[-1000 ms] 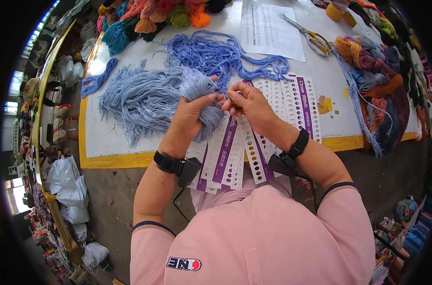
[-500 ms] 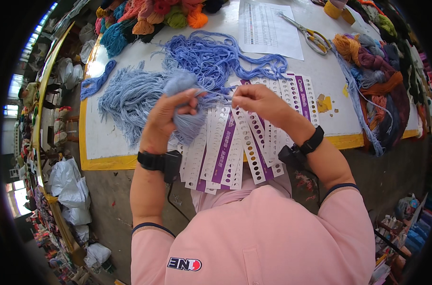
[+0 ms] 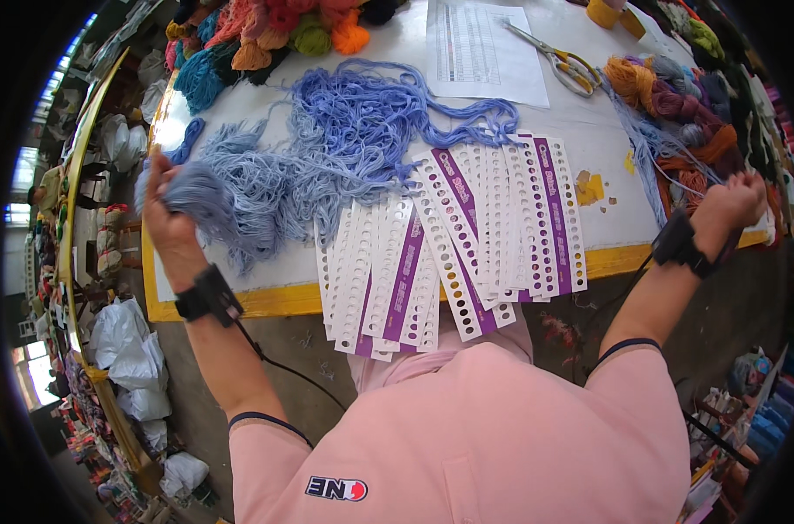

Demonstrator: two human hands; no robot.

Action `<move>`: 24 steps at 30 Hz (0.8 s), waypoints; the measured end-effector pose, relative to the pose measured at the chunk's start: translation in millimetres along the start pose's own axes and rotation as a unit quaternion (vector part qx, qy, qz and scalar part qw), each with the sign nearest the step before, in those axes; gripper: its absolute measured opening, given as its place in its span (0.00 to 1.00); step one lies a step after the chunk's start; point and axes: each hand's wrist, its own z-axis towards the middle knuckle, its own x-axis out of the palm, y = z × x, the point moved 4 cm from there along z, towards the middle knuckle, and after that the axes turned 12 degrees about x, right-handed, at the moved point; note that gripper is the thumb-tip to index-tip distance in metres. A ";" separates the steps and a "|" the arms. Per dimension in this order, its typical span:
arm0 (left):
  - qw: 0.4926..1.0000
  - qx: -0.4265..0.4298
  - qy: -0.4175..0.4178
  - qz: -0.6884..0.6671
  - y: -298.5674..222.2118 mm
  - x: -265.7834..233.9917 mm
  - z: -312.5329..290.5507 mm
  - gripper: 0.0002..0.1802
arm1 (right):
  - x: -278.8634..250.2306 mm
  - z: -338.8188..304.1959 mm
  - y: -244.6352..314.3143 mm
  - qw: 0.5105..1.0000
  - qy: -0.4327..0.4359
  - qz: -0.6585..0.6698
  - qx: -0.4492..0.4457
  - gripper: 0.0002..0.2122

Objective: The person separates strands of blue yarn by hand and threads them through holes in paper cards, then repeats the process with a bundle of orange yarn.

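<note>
Worktop (image 3: 619, 234), white with a yellow border, fills my feed, white bags (image 3: 135, 345) heaped beyond its left edge. Since the earlier frame the hands have parted: the left grip (image 3: 168, 217) now holds the pale-blue yarn bundle (image 3: 203, 199) at the left edge; the right grip (image 3: 734, 201), drawn narrow, hangs by the right edge, anything pinched indistinguishable to me.

I have left hand (image 3: 171, 225) over the left end of the table (image 3: 619, 231), thread bundle (image 3: 200, 194) in it; right hand (image 3: 734, 205) before right skein heap (image 3: 698, 109). Between: 1 front tangle (image 3: 270, 196), 1 rear tangle (image 3: 357, 109) behind. Hole cards (image 3: 467, 236) front-right, overhanging near edge. Printed sheet (image 3: 480, 57) behind cards, scissors (image 3: 571, 72) partly on it. Left skein heap (image 3: 248, 52) far left.
</note>
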 end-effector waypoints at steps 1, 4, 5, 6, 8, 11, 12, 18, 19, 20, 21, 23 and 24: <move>0.997 -0.059 0.041 0.028 11.7 2.1 -10.8 0.26 | 49.3 -59.6 -11.7 0.996 0.028 -0.086 -0.021 0.02; 0.888 0.052 0.258 0.378 102.7 104.7 -106.0 0.12 | 140.4 -224.9 -95.4 0.900 0.337 -0.242 0.131 0.10; 0.936 -0.151 0.174 0.264 129.5 104.8 -114.8 0.12 | 160.9 -276.4 -118.8 0.824 0.490 -0.206 0.197 0.06; 0.925 -0.346 0.075 0.137 155.8 100.3 -125.0 0.11 | 173.4 -311.9 -129.3 0.737 0.561 -0.328 0.183 0.05; 0.901 -0.394 0.064 0.170 190.5 102.8 -138.5 0.12 | 169.1 -342.3 -154.2 0.724 0.581 -0.288 0.234 0.06; 0.870 -0.436 0.049 0.224 208.1 108.3 -141.8 0.11 | 161.8 -342.6 -162.3 0.747 0.562 -0.257 0.246 0.07; 0.867 -0.433 0.044 0.243 209.4 109.7 -141.3 0.10 | 162.4 -344.1 -162.0 0.749 0.564 -0.258 0.233 0.07; 0.839 -0.172 0.181 0.483 246.1 91.9 -135.4 0.05 | 167.3 -346.9 -156.2 0.737 0.566 -0.289 0.231 0.06; 0.842 -0.193 0.172 0.473 246.7 92.6 -136.6 0.05 | 168.8 -345.1 -152.7 0.724 0.573 -0.304 0.234 0.05; 0.842 -0.194 0.173 0.472 244.6 93.4 -135.9 0.05 | 173.6 -340.2 -148.8 0.724 0.572 -0.305 0.234 0.05; 0.846 -0.216 0.209 0.440 244.3 96.8 -138.1 0.04 | 179.7 -334.7 -145.2 0.711 0.583 -0.324 0.225 0.05; 0.847 -0.242 0.246 0.405 241.3 102.6 -146.9 0.04 | 184.2 -331.8 -147.3 0.688 0.612 -0.338 0.192 0.04; 0.832 -0.276 0.255 0.409 242.8 105.5 -148.1 0.04 | 184.0 -331.9 -154.1 0.690 0.611 -0.338 0.191 0.04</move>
